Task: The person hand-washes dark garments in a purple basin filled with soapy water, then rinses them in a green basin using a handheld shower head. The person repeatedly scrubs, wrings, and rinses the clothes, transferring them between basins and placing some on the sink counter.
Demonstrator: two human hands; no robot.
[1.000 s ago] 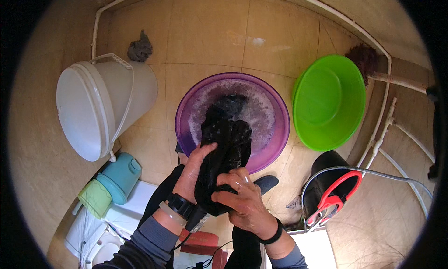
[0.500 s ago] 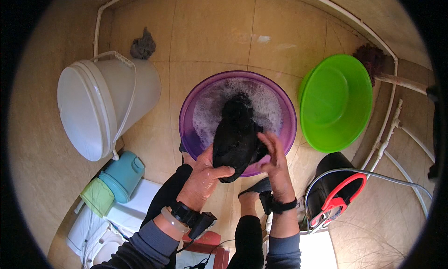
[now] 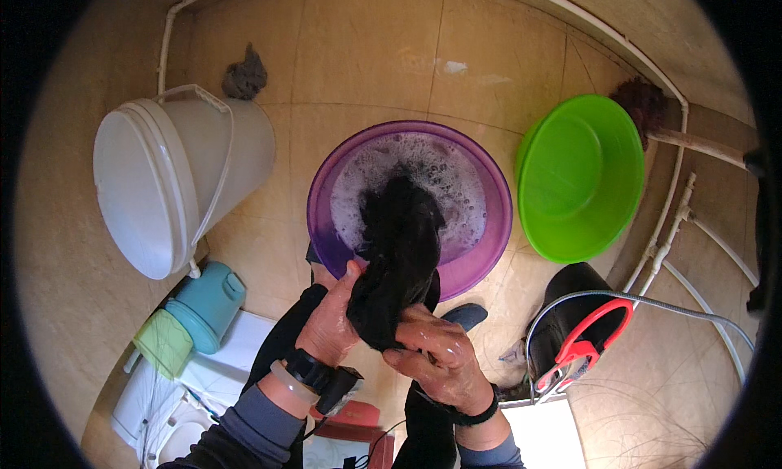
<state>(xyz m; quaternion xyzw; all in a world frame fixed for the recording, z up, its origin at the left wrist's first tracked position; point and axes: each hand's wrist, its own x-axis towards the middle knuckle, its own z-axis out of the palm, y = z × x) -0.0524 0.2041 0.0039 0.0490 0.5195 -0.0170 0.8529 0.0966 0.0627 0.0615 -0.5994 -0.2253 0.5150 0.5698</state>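
Observation:
A wet black cloth item (image 3: 397, 249), possibly a garment with a fuzzy trim, hangs from my hands over a purple basin (image 3: 498, 184). Its far end dips into the foamy water (image 3: 466, 200). My left hand (image 3: 332, 318) grips the near left edge of the cloth, thumb raised along its side. At the near right end, my right hand (image 3: 436, 351) is closed on the cloth, with fingers bent and wet. Folds hide part of the fingers of both hands.
To the left stands a large white lidded bucket (image 3: 232, 143); nearer are a teal container (image 3: 216, 294) and a light green one (image 3: 163, 343). At right lies a green basin (image 3: 578, 180), with a black bin (image 3: 574, 294) and a metal hose (image 3: 676, 300) nearer. A grey rag (image 3: 244, 76) is on the floor.
My right hand, its fingers spread beside the cloth before, has come down and left and closed on its near end. The cloth has shifted slightly nearer and left.

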